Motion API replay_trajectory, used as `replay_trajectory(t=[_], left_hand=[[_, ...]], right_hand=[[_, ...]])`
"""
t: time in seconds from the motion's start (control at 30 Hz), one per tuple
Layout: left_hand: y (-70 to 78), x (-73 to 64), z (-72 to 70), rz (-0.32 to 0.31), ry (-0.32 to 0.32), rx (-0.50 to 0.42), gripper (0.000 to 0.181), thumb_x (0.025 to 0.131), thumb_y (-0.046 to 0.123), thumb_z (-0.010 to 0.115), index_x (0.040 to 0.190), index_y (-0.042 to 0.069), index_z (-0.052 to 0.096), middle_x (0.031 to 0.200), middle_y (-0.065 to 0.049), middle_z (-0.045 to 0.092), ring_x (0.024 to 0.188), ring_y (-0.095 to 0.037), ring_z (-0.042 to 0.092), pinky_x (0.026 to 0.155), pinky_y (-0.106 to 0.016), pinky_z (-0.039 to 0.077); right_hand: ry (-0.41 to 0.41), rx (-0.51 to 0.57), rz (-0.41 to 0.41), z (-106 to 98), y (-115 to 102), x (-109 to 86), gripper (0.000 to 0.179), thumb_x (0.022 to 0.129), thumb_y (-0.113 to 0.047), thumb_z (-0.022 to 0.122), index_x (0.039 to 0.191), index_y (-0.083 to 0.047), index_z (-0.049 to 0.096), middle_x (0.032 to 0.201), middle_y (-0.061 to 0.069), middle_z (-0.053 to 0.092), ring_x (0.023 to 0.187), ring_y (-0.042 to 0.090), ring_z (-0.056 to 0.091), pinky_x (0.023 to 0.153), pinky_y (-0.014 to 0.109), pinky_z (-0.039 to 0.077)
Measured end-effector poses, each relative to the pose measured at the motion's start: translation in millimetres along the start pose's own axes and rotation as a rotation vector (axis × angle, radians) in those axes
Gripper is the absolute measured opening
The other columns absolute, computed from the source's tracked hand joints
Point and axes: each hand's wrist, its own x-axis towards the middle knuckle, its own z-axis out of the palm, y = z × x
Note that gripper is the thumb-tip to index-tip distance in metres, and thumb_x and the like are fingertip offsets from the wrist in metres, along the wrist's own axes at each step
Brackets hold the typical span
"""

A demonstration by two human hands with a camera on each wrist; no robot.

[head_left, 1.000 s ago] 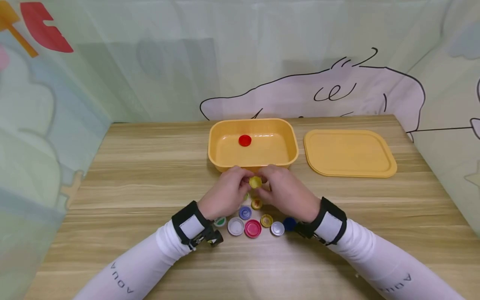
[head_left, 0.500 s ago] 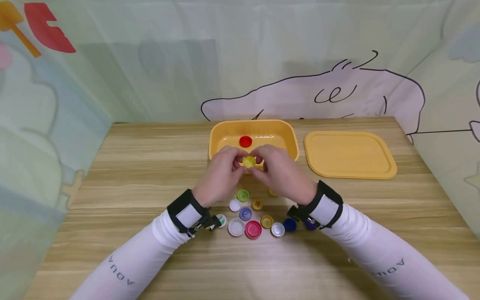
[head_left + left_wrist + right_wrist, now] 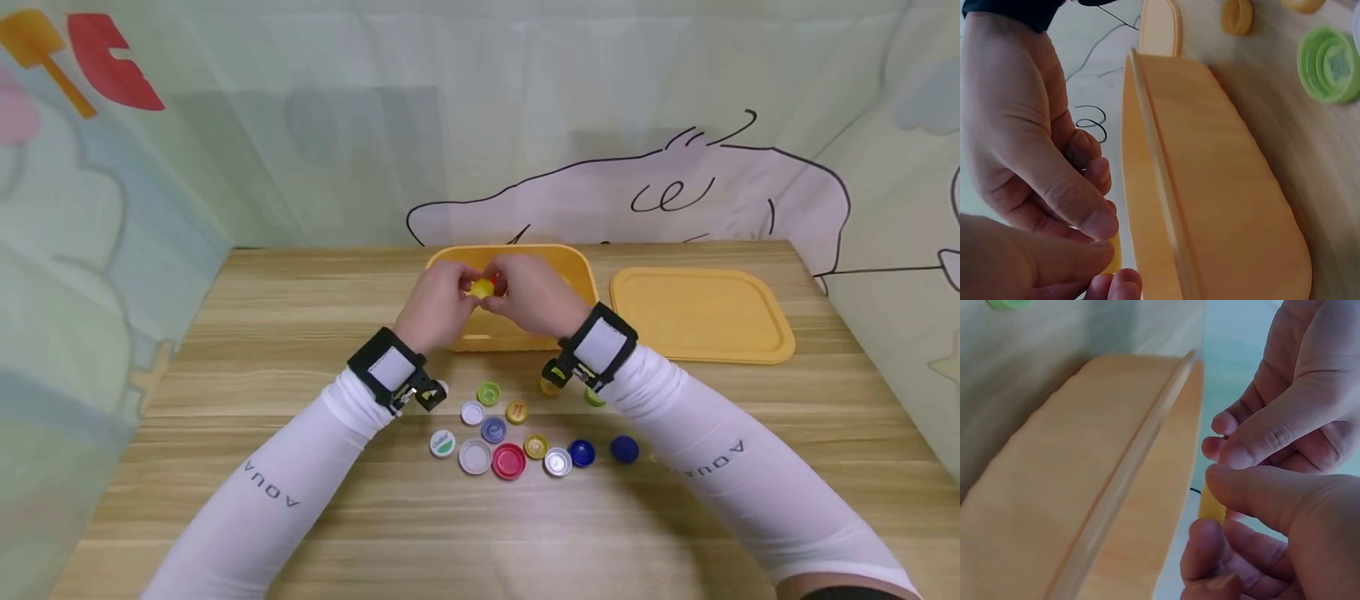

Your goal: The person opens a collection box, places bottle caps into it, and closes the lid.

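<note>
A small yellow cap (image 3: 482,288) is held up over the orange box (image 3: 510,342), above its left half. The left hand (image 3: 437,307) pinches the cap's left edge between thumb and fingertips, and the right hand (image 3: 542,297) pinches its right edge the same way, so the 2 hands almost meet around it. Inside the box, a red cap (image 3: 495,280) shows partly behind the right hand's fingers.

To the right of the box, the flat orange lid (image 3: 702,315) lies on the wooden table (image 3: 360,533). Nearer than the box, more caps are scattered: a green cap (image 3: 488,393) on the far side, then a small white cap (image 3: 472,412), an ochre cap (image 3: 517,412) and a periwinkle cap (image 3: 493,430). In the nearest row, from left to right, are a printed white cap (image 3: 442,443), a translucent cap (image 3: 475,457), a pink-red cap (image 3: 509,461), a gold cap (image 3: 536,446), a silver cap (image 3: 557,462) and 2 blue caps (image 3: 582,453). A printed curtain (image 3: 525,100) hangs on the far side.
</note>
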Motion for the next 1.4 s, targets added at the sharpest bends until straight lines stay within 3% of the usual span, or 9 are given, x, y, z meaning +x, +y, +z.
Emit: replay_trajectory(t=[0.17,0.37,0.83,1.0,1.27,1.4], left_hand=[[-5.4,10.5,5.8,-0.057,-0.041,0.048,0.028,0.085,0.009,0.064,0.112,0.005,0.058,0.098,-0.005,0.055,0.085,-0.017,0.048,0.078,-0.029,0.046],[-11.8,18.0,11.7,-0.081,-0.07,0.066,0.029,0.086,0.008,0.062,0.114,0.003,0.055,0.097,-0.006,0.053,0.085,-0.018,0.048,0.077,-0.03,0.045],[-12.2,16.5,13.5,-0.126,-0.081,0.047,0.037,0.087,0.01,0.06,0.122,0.005,0.048,0.121,-0.011,0.05,0.101,-0.02,0.047,0.092,-0.036,0.043],[-8.7,10.0,10.6,-0.101,-0.049,0.055,0.038,0.088,0.012,0.061,0.123,0.007,0.048,0.121,-0.01,0.049,0.094,-0.017,0.048,0.086,-0.032,0.046],[3.5,-11.8,4.5,0.031,-0.014,0.036,0.044,0.085,0.015,0.066,0.124,0.008,0.048,0.118,-0.009,0.049,0.089,-0.016,0.048,0.077,-0.026,0.047],[12.9,-22.8,2.3,0.078,-0.03,0.017,0.045,0.084,0.017,0.067,0.124,0.008,0.048,0.116,-0.007,0.049,0.093,-0.018,0.049,0.077,-0.025,0.048]], right_hand=[[-0.05,0.003,0.044,6,4,12.5,0.032,0.08,-0.026,0.071,0.104,-0.008,0.059,0.083,0.002,0.057,0.069,0.018,0.053,0.059,0.028,0.048],[-0.109,0.017,0.098,10,8,20.1,0.031,0.081,-0.023,0.071,0.104,-0.007,0.059,0.085,0.003,0.057,0.073,0.019,0.053,0.063,0.029,0.048],[-0.165,0.043,0.106,13,13,19.3,0.04,0.084,-0.017,0.066,0.12,-0.005,0.054,0.104,0.008,0.06,0.084,0.018,0.053,0.077,0.033,0.048],[-0.132,0.032,0.074,6,11,9.5,0.037,0.085,-0.018,0.066,0.118,-0.007,0.055,0.102,0.005,0.059,0.086,0.016,0.053,0.079,0.033,0.047],[-0.071,0.021,-0.014,-5,5,-12.4,0.033,0.083,-0.021,0.068,0.112,-0.012,0.056,0.098,0.002,0.059,0.085,0.017,0.053,0.074,0.03,0.047],[-0.046,0.029,-0.041,-11,2,-27.3,0.035,0.081,-0.021,0.07,0.112,-0.01,0.056,0.098,0.004,0.059,0.084,0.016,0.052,0.071,0.029,0.048]])
